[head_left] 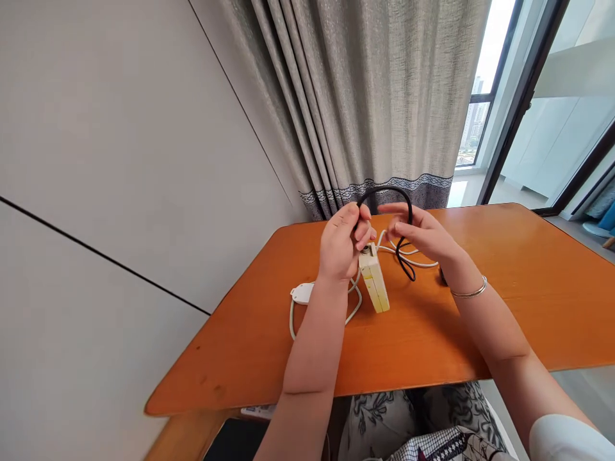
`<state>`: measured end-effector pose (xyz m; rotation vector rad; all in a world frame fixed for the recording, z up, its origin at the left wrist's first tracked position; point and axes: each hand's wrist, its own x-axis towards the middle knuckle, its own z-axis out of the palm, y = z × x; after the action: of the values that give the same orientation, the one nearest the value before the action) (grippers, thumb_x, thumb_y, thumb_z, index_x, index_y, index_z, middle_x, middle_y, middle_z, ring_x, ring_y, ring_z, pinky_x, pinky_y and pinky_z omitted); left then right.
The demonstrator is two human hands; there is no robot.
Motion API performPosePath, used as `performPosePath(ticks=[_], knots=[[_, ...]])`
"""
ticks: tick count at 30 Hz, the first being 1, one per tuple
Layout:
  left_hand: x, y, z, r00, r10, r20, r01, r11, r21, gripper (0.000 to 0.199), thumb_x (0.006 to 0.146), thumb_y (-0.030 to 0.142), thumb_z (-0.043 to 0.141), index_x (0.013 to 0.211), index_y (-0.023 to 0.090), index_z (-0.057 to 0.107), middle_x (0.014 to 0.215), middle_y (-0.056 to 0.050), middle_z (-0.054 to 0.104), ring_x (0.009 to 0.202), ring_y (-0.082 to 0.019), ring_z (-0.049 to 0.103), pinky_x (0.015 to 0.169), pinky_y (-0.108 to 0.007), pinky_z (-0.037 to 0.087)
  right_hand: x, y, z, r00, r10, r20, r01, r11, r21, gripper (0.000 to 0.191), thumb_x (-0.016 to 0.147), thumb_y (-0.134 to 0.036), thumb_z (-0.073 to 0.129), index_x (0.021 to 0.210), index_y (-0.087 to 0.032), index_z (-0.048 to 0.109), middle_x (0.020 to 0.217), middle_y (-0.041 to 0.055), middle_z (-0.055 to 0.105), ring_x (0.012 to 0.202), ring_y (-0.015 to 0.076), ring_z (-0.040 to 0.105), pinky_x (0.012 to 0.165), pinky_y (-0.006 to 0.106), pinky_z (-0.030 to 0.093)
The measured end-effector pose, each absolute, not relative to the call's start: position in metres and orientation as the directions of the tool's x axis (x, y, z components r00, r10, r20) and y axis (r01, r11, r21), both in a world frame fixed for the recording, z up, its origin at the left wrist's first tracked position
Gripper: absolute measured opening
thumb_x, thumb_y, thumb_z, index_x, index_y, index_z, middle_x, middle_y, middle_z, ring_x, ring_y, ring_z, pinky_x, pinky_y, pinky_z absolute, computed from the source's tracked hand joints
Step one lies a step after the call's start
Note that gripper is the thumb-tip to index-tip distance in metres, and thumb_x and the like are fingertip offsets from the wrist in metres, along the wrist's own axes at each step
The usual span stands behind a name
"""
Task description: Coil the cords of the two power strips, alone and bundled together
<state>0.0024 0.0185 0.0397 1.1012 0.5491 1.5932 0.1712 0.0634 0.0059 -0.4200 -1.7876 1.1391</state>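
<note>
A black cable [390, 188] arches up between my two hands and loops down to the tabletop. My left hand [342, 240] pinches one end of it, just above a pale yellow-white box [375, 282] standing on its narrow side. The fingers of my right hand [418, 234] are spread around the other side of the loop, thumb apart from the index finger. White cords run behind the box and under my left wrist, and a small white plug-like piece [302, 293] lies left of my left forearm.
The orange-brown wooden table [528, 288] spans the view. A dark object [442, 276] sits partly behind my right wrist. Grey curtains [384, 96] hang beyond the far edge, with a pale wall at the left and a window at the right.
</note>
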Motion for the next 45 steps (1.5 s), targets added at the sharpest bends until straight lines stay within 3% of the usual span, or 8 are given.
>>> performPosePath(ticks=[4,10,14,18,26,33,39,45], knots=[[-0.004,0.022,0.045,-0.093,0.941,0.326,-0.604,-0.314,0.733,0.040,0.102,0.033,0.056,0.066,0.017,0.054,0.046,0.010,0.027,0.035,-0.002,0.027,0.050,-0.014,0.045,0.191,0.075,-0.003,-0.618,0.707,0.344,0.005,0.442,-0.897,0.038,0.092,-0.045,0.063,0.114,-0.015,0.069,0.065,-0.0068,0.045,0.056,0.0081,0.042,0.054,0.024,0.039],[-0.024,0.035,0.053,-0.246,0.931,0.268,-0.707,-0.362,0.608,0.037,0.105,0.031,0.050,0.071,0.019,0.052,0.048,0.011,0.030,0.034,-0.002,0.026,0.048,-0.011,0.042,0.244,0.108,-0.005,-0.173,0.902,0.396,0.387,0.432,-0.815,0.033,0.091,-0.041,0.057,0.107,-0.015,0.069,0.069,-0.0034,0.052,0.060,0.0107,0.044,0.055,0.024,0.034],[-0.016,0.043,0.041,-0.211,0.925,0.315,-0.604,-0.377,0.702,0.034,0.102,0.030,0.056,0.070,0.019,0.056,0.050,0.008,0.043,0.038,-0.004,0.037,0.053,-0.015,0.048,0.233,0.104,-0.005,-0.101,0.838,0.536,0.677,0.453,-0.581,0.031,0.097,-0.031,0.050,0.112,-0.016,0.072,0.091,0.0063,0.072,0.080,0.0178,0.061,0.070,0.029,0.043],[-0.005,0.050,0.028,-0.122,0.917,0.379,-0.520,-0.384,0.763,0.030,0.096,0.033,0.065,0.071,0.019,0.058,0.055,0.005,0.057,0.044,-0.006,0.051,0.061,-0.020,0.054,0.207,0.077,0.004,-0.336,0.854,0.396,0.842,0.461,-0.281,0.027,0.096,-0.030,0.059,0.116,-0.021,0.075,0.105,0.0083,0.078,0.092,0.0236,0.068,0.073,0.031,0.043],[0.002,0.063,0.017,-0.043,0.944,0.327,-0.551,-0.296,0.781,0.031,0.094,0.036,0.068,0.072,0.018,0.056,0.073,-0.003,0.076,0.065,-0.013,0.073,0.070,-0.024,0.058,0.201,0.029,0.021,-0.482,0.608,0.630,0.700,0.700,-0.141,0.026,0.099,-0.039,0.058,0.102,-0.023,0.078,0.082,0.0043,0.070,0.067,0.0144,0.061,0.061,0.027,0.036],[0.008,0.056,0.012,0.072,0.942,0.327,-0.496,-0.251,0.832,0.035,0.092,0.043,0.070,0.072,0.018,0.056,0.080,-0.006,0.078,0.076,-0.018,0.076,0.078,-0.030,0.060,0.195,0.016,0.023,-0.618,0.462,0.636,0.501,0.855,-0.134,0.029,0.102,-0.039,0.054,0.098,-0.022,0.077,0.074,0.0019,0.064,0.062,0.0120,0.055,0.059,0.025,0.037],[0.016,0.045,0.002,0.318,0.887,0.335,-0.389,-0.200,0.899,0.046,0.077,0.059,0.080,0.071,0.018,0.058,0.055,0.002,0.063,0.038,-0.008,0.051,0.041,-0.020,0.042,0.195,0.020,0.022,-0.500,0.442,0.745,0.399,0.881,-0.256,0.026,0.099,-0.039,0.060,0.110,-0.022,0.077,0.084,0.0035,0.065,0.070,0.0135,0.058,0.066,0.027,0.047],[0.027,0.037,0.000,0.474,0.853,0.218,-0.388,-0.019,0.921,0.050,0.090,0.058,0.065,0.066,0.018,0.050,0.038,0.006,0.045,0.029,-0.002,0.025,0.039,-0.016,0.029,0.204,0.039,0.017,-0.275,0.510,0.815,0.466,0.812,-0.351,0.042,0.090,-0.047,0.071,0.129,-0.031,0.073,0.103,0.0061,0.058,0.078,0.0163,0.055,0.065,0.032,0.053]])
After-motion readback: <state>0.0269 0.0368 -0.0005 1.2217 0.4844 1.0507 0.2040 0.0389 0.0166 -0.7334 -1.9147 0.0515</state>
